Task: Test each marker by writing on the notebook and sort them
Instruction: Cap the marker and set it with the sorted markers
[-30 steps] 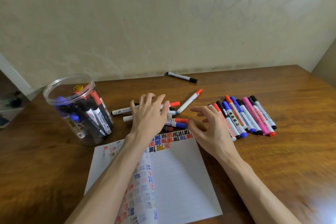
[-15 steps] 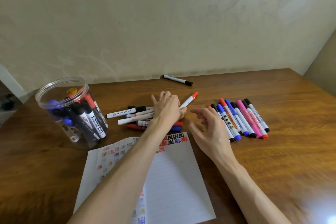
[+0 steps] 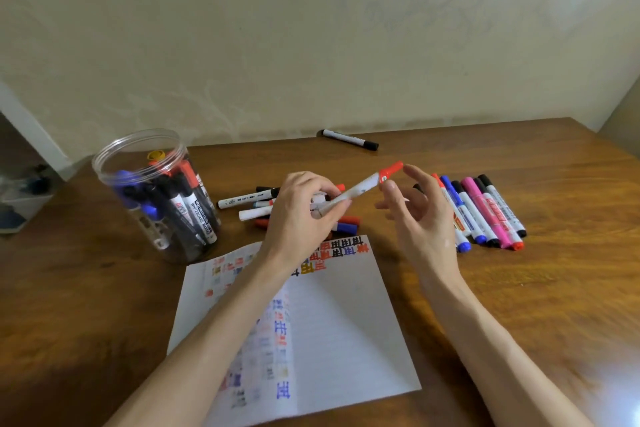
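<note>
Gripping the white, red-capped plastic marker [image 3: 360,191] in our left hand [image 3: 304,215], we angle its cap toward our relaxed, empty right hand [image 3: 420,218] for uncapping.

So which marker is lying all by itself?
The black-capped marker far back beside the wall. It lies alone and touches no other marker.

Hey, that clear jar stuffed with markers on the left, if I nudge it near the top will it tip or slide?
Probably slide: the jar stands wide for its height, and its many markers add weight. Its smooth plastic wall may slip in one hand.
</note>
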Action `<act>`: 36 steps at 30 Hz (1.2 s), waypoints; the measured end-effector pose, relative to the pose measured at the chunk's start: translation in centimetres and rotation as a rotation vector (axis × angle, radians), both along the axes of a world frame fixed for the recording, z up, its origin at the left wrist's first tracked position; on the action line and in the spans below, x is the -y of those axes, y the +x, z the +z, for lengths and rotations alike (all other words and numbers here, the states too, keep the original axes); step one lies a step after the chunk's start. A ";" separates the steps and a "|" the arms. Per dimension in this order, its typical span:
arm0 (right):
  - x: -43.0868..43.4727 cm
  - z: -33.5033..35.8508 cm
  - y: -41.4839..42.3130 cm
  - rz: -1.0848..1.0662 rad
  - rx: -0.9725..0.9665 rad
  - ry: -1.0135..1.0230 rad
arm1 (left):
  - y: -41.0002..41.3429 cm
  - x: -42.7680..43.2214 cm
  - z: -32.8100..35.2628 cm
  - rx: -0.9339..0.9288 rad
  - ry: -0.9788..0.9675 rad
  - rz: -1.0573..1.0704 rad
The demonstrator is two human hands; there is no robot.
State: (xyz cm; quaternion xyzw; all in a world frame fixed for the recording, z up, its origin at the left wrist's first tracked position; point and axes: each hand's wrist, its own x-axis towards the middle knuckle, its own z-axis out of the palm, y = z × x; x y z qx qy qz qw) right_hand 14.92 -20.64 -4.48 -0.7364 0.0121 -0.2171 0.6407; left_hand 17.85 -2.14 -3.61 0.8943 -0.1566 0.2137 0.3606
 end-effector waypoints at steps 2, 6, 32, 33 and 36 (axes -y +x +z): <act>-0.6 0.2 -0.5 0.042 0.018 0.051 | -1.8 -1.1 -0.6 -0.014 -0.024 0.004; -2.1 0.1 -1.2 0.110 0.038 0.083 | -3.9 -2.4 -1.0 -0.111 -0.076 -0.035; -3.7 -0.2 -2.1 0.219 0.003 0.299 | -6.2 -4.2 -0.7 -0.345 -0.305 -0.090; -3.6 -0.2 -2.0 0.218 0.017 0.286 | -6.2 -4.2 -0.8 -0.346 -0.288 -0.093; -3.4 -0.3 -2.1 0.227 0.032 0.267 | -6.0 -4.2 -0.9 -0.347 -0.235 -0.106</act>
